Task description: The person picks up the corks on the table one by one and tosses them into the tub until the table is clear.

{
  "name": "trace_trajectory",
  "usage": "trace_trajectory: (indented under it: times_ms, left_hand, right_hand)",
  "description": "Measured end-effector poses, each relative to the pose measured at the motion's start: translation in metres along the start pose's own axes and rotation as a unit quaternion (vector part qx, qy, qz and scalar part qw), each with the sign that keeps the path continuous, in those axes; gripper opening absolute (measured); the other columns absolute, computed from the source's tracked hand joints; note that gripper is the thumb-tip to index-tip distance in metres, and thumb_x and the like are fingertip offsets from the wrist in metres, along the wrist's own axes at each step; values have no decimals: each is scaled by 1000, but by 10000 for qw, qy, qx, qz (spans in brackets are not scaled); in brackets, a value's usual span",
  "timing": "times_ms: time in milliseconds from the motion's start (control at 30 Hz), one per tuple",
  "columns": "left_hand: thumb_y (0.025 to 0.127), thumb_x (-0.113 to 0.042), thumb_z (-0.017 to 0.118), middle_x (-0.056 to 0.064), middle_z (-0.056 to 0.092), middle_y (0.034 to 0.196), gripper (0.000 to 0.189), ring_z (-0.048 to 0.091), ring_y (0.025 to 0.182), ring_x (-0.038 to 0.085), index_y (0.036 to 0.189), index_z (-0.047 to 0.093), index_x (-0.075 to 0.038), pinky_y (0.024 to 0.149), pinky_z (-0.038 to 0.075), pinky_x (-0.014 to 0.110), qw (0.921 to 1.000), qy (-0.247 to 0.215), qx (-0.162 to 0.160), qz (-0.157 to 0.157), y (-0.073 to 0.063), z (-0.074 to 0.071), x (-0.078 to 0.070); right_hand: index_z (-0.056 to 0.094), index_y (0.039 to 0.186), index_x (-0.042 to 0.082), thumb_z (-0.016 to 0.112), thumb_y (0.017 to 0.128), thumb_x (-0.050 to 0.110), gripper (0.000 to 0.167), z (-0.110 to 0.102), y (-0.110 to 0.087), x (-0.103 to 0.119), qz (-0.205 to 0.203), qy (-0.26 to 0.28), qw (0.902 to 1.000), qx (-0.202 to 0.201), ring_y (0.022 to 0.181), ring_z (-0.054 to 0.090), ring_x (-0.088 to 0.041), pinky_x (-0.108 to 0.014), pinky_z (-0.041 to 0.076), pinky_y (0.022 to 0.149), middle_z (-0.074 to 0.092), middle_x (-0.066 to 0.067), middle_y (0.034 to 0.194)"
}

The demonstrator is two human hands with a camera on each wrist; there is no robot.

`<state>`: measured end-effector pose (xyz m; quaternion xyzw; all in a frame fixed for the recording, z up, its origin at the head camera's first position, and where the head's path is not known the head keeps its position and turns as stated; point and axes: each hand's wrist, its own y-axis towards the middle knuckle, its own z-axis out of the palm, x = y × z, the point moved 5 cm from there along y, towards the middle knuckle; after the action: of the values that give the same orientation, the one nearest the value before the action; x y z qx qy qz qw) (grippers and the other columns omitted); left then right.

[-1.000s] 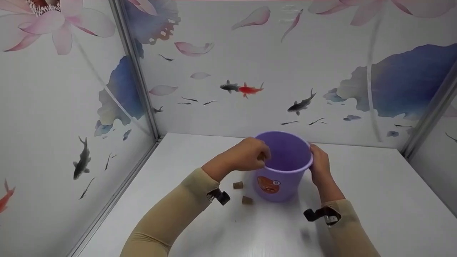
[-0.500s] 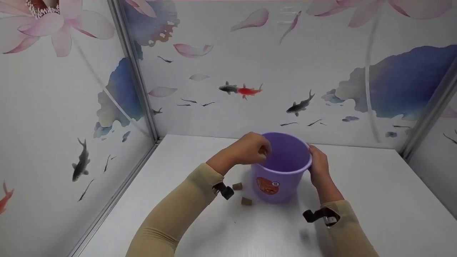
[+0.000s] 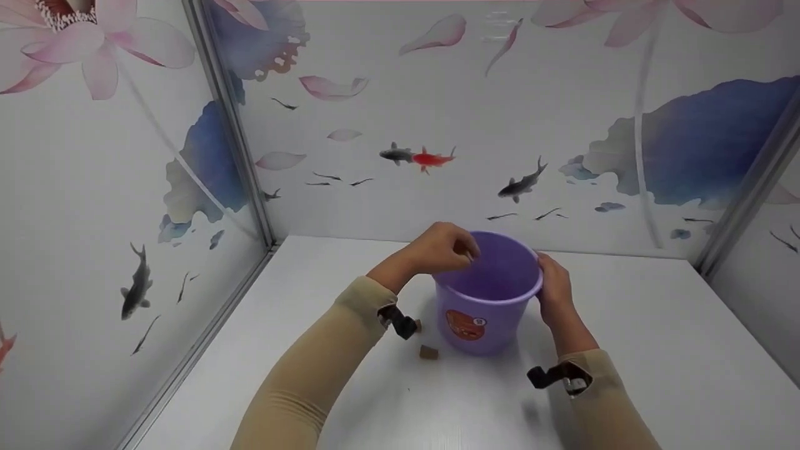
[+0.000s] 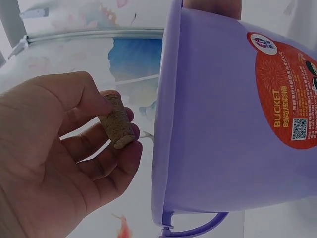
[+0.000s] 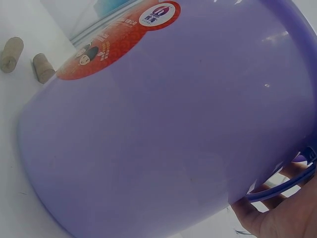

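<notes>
In the left wrist view a short brown cork (image 4: 117, 122) is pinched between the thumb and fingers of my left hand (image 3: 439, 249). That hand hovers at the left rim of a purple plastic bucket (image 3: 494, 322), its fingertips over the opening in the head view. The bucket stands upright, an orange label on its front. On the opposite side my right hand (image 3: 556, 290) grips the rim, and in the right wrist view its fingers lie by the bucket's handle (image 5: 282, 188). The bucket's bottom inside is hidden.
Two more corks lie on the white table left of the bucket: one cork (image 3: 428, 352) near its front, the other cork (image 5: 12, 54) mostly behind the left wrist camera in the head view. White panels (image 3: 350, 206) printed with fish and lotus enclose the table.
My left hand has risen a little and shifted slightly toward the bucket's opening. My right hand keeps its hold on the rim.
</notes>
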<state>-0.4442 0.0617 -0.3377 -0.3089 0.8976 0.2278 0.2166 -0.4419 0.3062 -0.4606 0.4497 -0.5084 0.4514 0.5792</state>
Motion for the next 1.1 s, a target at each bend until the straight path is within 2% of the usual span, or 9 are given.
trace_trajectory:
  times_ms: [100,333,533,667,867,1100]
  left_hand:
    - [89,-4,66,6,78,98,21,65,85,8,102,83,-8,78,53,21,9999,-139,-3,-33,3,-2,1]
    - [90,-4,67,6,78,98,20,65,87,8,103,82,-7,79,52,20,10000,-51,-11,-19,13,-6,-7]
    - [90,-3,68,6,79,100,21,69,91,11,106,82,-6,82,55,22,10000,-37,-11,-69,20,-6,-10]
    - [90,-2,68,5,79,103,26,70,93,12,111,81,-7,83,56,23,9997,-68,34,-213,23,-3,-7]
    - [89,-1,69,5,79,104,28,69,94,11,112,81,-8,82,55,21,9999,-29,51,-120,24,2,-6]
    - [88,-4,74,9,80,106,26,70,94,12,113,81,-7,83,56,23,9999,-96,74,-118,23,6,-5]
  right_hand:
    - [54,150,2,33,116,28,49,2,1,0,45,-13,10000,-1,108,63,-7,-24,55,93,68,10,116]
    - [57,144,0,33,116,27,46,2,1,1,-11,-24,10000,-34,101,63,-8,-25,55,87,68,10,108]
    - [54,151,2,32,116,29,49,2,0,1,39,-115,9999,-23,106,63,-5,-21,55,89,68,10,117]
    - [58,146,2,36,115,30,47,3,0,3,24,-67,10000,-41,102,63,-7,-24,55,88,70,12,110]
    - [62,141,2,38,115,29,45,2,0,4,-51,-29,9999,-96,96,62,-6,-24,55,84,69,14,101]
    - [59,145,0,36,115,27,47,2,0,3,-32,-60,9999,-130,101,63,-8,-25,55,87,70,12,107]
